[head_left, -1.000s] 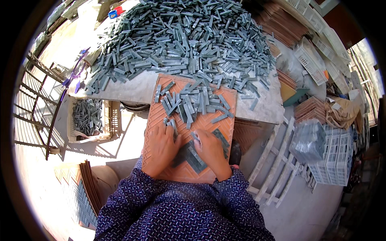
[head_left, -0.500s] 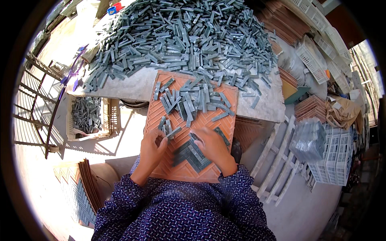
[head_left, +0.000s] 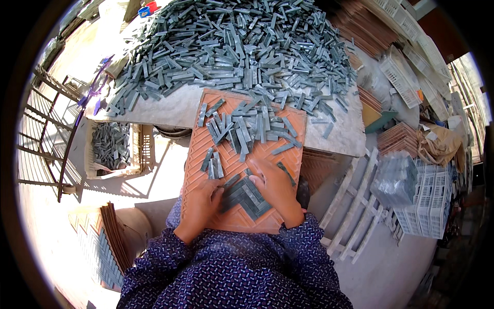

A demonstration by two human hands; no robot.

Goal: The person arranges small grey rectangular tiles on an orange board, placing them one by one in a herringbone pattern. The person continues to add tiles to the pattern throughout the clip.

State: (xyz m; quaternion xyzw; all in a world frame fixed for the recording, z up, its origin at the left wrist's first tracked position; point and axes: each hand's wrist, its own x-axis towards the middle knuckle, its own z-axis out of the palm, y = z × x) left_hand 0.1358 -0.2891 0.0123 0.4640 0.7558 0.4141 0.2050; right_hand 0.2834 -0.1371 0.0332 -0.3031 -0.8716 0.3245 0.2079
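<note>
An orange ribbed mould board (head_left: 198, 154) with herringbone grooves lies tilted from the table edge toward my lap. Dark green-grey stone strips fill part of it as a herringbone patch (head_left: 247, 197). My left hand (head_left: 201, 202) is at the left edge of this patch, its fingers curled at the end of a stone strip (head_left: 231, 181). From the right, my right hand (head_left: 277, 186) reaches over the patch, thumb and fingers pinched round another strip (head_left: 249, 172), mostly hidden. Several loose strips (head_left: 212, 164) lie just beyond my left hand, and a looser heap (head_left: 247, 126) covers the board's upper part.
A big pile of stone strips (head_left: 231, 51) covers the pale table (head_left: 175, 105) ahead. Low on the left stands a crate (head_left: 136, 149) of strips, with stacked boards (head_left: 110, 237) nearer. On the right are a slatted pallet (head_left: 352, 206), white crates (head_left: 424, 201) and a plastic-wrapped bundle (head_left: 393, 177).
My left hand has come down and nearer to the patch; the strip it held slantwise now lies along the patch's upper left edge. My right hand has shifted slightly.
</note>
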